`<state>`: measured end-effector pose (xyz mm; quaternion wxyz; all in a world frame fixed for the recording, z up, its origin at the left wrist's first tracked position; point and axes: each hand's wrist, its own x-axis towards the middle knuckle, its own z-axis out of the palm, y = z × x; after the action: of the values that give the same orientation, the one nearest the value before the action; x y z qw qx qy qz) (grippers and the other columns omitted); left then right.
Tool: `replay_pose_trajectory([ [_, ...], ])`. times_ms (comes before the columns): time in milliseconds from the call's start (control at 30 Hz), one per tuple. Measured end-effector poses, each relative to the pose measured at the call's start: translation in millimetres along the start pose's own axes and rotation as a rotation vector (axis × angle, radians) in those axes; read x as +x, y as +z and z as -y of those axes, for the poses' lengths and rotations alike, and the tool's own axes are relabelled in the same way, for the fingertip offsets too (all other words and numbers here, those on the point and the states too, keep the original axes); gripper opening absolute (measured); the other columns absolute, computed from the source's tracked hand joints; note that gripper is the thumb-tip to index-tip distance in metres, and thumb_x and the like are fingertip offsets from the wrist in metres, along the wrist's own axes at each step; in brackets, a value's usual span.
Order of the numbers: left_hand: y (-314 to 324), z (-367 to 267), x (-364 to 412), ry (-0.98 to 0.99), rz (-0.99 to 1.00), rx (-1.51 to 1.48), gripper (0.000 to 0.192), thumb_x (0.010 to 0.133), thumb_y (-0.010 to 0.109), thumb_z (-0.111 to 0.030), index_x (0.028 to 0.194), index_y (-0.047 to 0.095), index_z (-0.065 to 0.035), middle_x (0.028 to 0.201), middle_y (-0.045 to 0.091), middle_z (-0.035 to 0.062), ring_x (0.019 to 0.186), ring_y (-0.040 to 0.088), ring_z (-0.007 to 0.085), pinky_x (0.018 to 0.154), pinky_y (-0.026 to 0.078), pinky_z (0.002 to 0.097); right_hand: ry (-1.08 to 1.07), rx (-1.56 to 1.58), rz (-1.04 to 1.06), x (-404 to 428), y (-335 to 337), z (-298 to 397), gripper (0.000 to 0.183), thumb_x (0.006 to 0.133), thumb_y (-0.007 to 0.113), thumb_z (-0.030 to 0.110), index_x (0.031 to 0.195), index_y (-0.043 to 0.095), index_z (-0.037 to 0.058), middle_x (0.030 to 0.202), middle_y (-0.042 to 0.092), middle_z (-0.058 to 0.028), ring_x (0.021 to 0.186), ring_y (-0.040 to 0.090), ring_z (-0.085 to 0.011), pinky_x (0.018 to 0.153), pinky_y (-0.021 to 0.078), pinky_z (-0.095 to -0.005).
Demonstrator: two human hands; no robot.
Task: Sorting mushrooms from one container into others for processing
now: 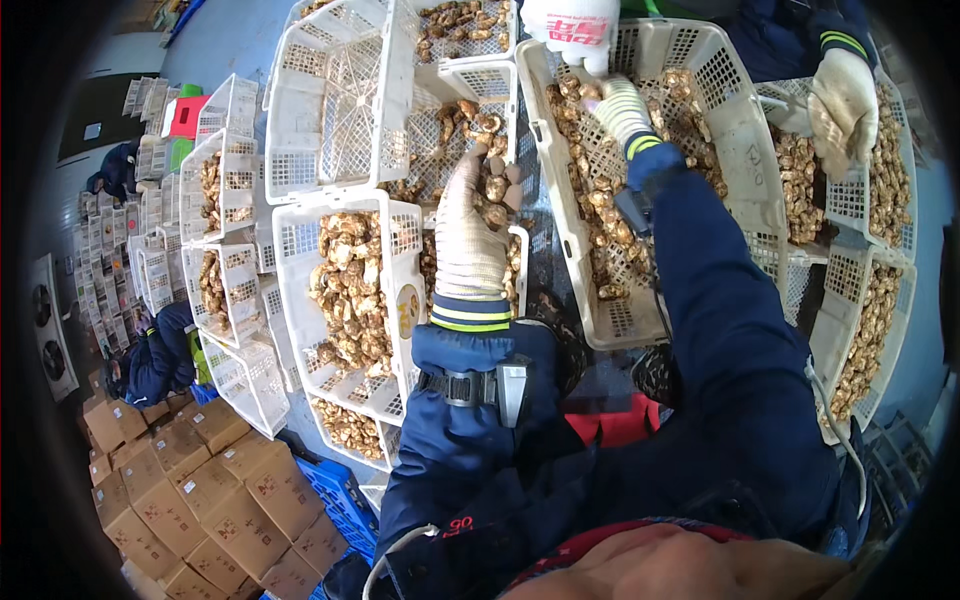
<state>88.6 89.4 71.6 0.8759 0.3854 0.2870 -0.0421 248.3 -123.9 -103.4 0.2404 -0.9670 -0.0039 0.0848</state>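
My left hand (472, 240), in a striped knit glove, is palm up with several brown-and-white mushrooms (493, 189) cupped in it. It is above a white plastic crate (523, 262) of mushrooms, close to another crate (480, 77) with more mushrooms scattered on its mesh floor. Inside the large off-white crate (739, 127), my right hand (624, 112) reaches down with its fingertips at the mushrooms (571, 88) near the far end. Whether those fingers grip one is hidden. Mushrooms line both sides of this crate, with bare mesh between them.
A co-worker's white-gloved hand (574, 30) is right beside my right hand. Another gloved hand (847, 105) hangs over the crates at right. A filled crate (289, 300) stands at left, below a tilted crate (337, 112). Cardboard boxes (214, 502) are stacked lower left.
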Motion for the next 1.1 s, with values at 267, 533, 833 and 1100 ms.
replay_pose_trajectory([
  [267,9.2,-2.9,1.9,0.019,0.038,-0.044,0.029,0.091,0.054,-0.02,0.111,0.053,0.0013,0.082,0.057,0.0062,0.071,0.06,0.0162,0.061,0.054,0.0236,0.23,0.965,0.165,-25.8,11.3,-10.2,0.05,0.082,0.056,0.044,0.114,0.058,0.0057,0.114,0.06,-0.0134,0.102,0.058,-0.0274,0.089,0.0445,-0.0362],
  [533,9.9,0.8,0.1,-0.024,0.012,-0.026,0.027,0.089,0.057,-0.022,0.108,0.056,-0.0017,0.083,0.06,0.0057,0.07,0.061,0.0149,0.057,0.054,0.0207,-0.005,-0.37,0.065,-40.6,46.1,46.9,0.023,0.086,0.046,0.015,0.087,0.067,0.0058,0.089,0.067,-0.0163,0.083,0.066,-0.0284,0.068,0.0526,-0.0425],
  [833,9.8,4.8,-8.7,-0.021,0.084,-0.01,0.028,0.09,0.056,-0.022,0.11,0.055,-0.0015,0.081,0.06,0.0052,0.069,0.062,0.0147,0.052,0.053,0.0196,0.003,-0.164,0.129,-42.7,45.0,28.5,0.027,0.089,0.041,0.012,0.106,0.061,0.0049,0.102,0.063,-0.0186,0.095,0.062,-0.0307,0.079,0.0501,-0.0421],
  [1100,9.8,11.0,-23.8,-0.01,0.058,-0.019,0.028,0.087,0.061,-0.023,0.106,0.059,-0.0035,0.081,0.06,0.0034,0.069,0.061,0.0136,0.054,0.053,0.0205,0.143,-0.116,0.151,-37.2,59.5,44.1,0.034,0.093,0.034,0.02,0.1,0.064,0.0072,0.102,0.064,-0.0152,0.096,0.062,-0.0306,0.078,0.0497,-0.0432],
])
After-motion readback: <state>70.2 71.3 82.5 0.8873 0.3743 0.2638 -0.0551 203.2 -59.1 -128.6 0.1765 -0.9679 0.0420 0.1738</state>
